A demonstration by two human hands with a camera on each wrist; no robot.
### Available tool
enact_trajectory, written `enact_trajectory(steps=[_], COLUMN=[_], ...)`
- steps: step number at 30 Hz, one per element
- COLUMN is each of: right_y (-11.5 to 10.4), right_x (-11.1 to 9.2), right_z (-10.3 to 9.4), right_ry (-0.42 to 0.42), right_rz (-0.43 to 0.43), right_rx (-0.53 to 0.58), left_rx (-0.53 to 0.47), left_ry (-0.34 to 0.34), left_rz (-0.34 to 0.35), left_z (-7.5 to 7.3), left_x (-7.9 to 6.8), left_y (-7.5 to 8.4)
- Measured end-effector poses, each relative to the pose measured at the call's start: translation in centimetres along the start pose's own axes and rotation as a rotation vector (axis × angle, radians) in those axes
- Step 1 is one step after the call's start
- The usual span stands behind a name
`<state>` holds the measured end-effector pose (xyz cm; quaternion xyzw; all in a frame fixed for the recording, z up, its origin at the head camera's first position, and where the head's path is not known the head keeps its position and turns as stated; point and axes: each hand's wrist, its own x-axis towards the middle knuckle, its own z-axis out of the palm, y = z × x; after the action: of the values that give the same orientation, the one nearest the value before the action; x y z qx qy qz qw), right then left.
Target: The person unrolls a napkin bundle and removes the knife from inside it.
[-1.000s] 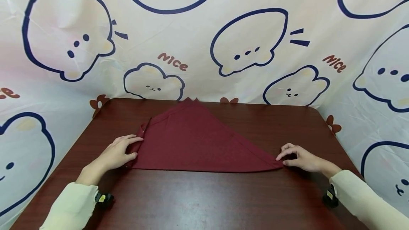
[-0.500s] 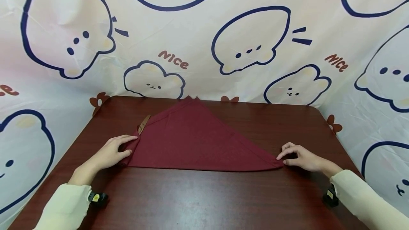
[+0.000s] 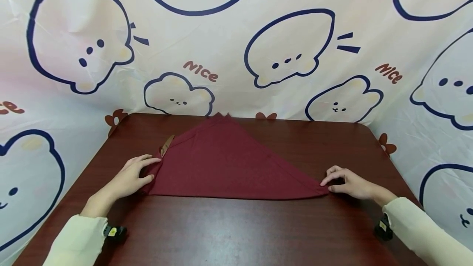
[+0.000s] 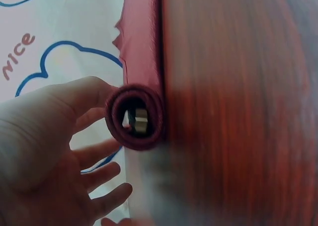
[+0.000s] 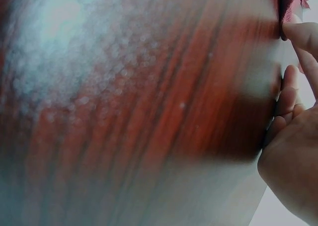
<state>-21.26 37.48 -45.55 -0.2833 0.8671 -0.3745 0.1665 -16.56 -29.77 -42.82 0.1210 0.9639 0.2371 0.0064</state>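
A dark red cloth (image 3: 229, 163) lies on the table, folded into a triangle with its point at the far side. Its left end is rolled into a tube (image 4: 135, 117), and a flat brown, pointed piece (image 3: 167, 145) sticks out of the roll's far end; its kind cannot be told. Inside the tube's near opening a brass-coloured bit (image 4: 141, 120) shows. My left hand (image 3: 129, 177) holds the roll between thumb and forefinger, the other fingers spread. At the opposite corner, my right hand (image 3: 347, 182) pinches the cloth tip, seen only at the edge of the right wrist view.
The brown wooden table (image 3: 236, 233) reaches to a pale curtain (image 3: 229, 44) printed with cartoon faces, which surrounds it at the back and sides. The cloth's far point reaches the table's back edge. A small black device sits at each wrist.
My left hand has shifted slightly left with the rolled end. The brown piece, seen edge-on before, now shows its flat face. My right hand stays on its corner.
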Motion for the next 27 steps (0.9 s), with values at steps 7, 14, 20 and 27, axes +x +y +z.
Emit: enact_trajectory(steps=[7,14,20,27], right_y=[0.0,0.0,0.0,0.1], right_x=[0.1,0.0,0.0,-0.1], right_z=[0.0,0.1,0.3,0.3], right_ry=[0.003,0.011,0.016,0.026], right_rz=[-0.007,-0.051,-0.067,-0.061], right_rx=[-0.004,0.013,0.015,0.005], left_rx=[0.069,0.128,0.121,0.12], left_ry=[-0.003,-0.046,-0.047,-0.052], left_rz=[0.024,-0.003,-0.007,-0.007], left_z=[0.3,0.8,0.8,0.7], left_x=[0.1,0.2,0.2,0.0], left_y=[1.5,1.6,1.1,0.6])
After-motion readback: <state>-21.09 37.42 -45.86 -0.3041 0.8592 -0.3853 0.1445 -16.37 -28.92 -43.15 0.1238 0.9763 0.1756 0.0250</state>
